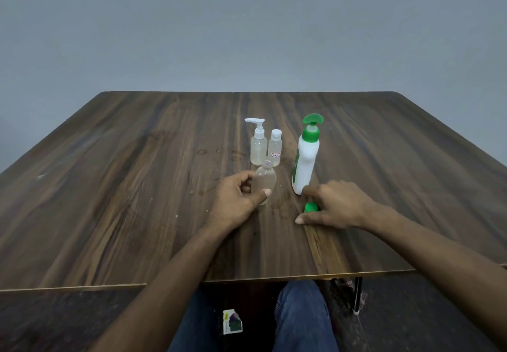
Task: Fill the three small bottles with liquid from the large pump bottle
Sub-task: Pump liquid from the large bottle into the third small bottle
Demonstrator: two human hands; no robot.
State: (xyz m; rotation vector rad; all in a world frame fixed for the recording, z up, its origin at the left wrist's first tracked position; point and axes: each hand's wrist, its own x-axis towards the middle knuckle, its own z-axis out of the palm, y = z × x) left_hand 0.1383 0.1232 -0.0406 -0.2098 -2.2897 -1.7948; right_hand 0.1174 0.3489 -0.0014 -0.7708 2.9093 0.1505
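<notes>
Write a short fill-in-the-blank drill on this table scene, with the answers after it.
1. The left hand grips a small bottle that has no ____.
2. The pump bottle has a ____ pump head.
3. The green cap lies under the ____ hand.
4. Behind stand ____ more small bottles.

Answers: cap; green; right; two

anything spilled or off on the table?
Faint wet rings and droplets mark the table left of the two far small bottles. The left hand holds an uncapped bottle; a green cap lies under the right hand.
</notes>
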